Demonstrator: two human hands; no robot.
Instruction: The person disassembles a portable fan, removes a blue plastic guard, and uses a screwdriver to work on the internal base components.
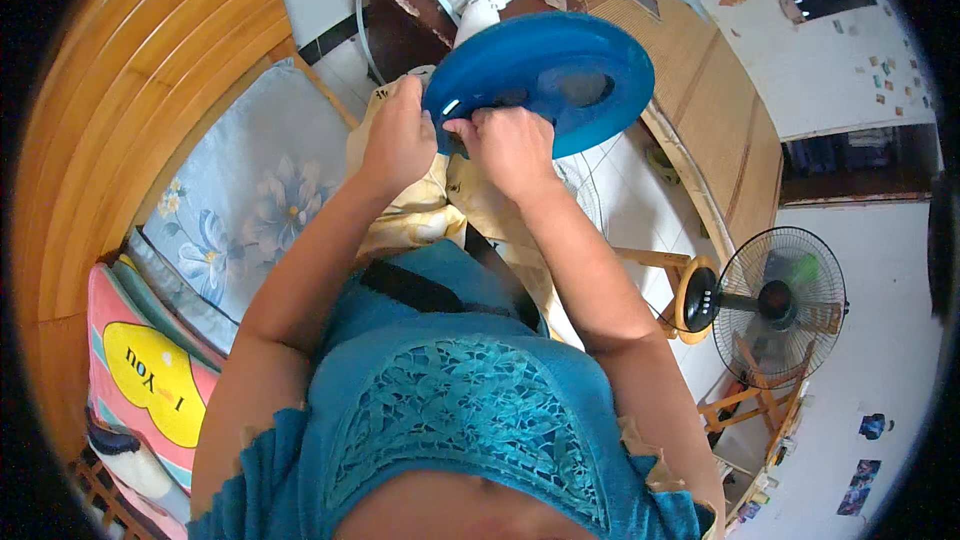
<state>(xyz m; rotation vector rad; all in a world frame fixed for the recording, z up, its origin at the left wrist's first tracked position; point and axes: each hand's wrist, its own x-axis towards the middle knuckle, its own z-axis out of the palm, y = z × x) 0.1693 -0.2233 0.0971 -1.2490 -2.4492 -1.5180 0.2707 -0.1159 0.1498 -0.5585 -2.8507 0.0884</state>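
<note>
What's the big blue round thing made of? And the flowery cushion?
The blue round thing is probably plastic: smooth and glossy, with a bright glint. The flowery cushion seems covered in smooth printed cloth with soft creases; what's inside is hidden.

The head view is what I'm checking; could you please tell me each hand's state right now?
Left hand: closed at the blue disc; whether it grips it cannot be told.
Right hand: closed, holding the blue disc's near edge.
</note>
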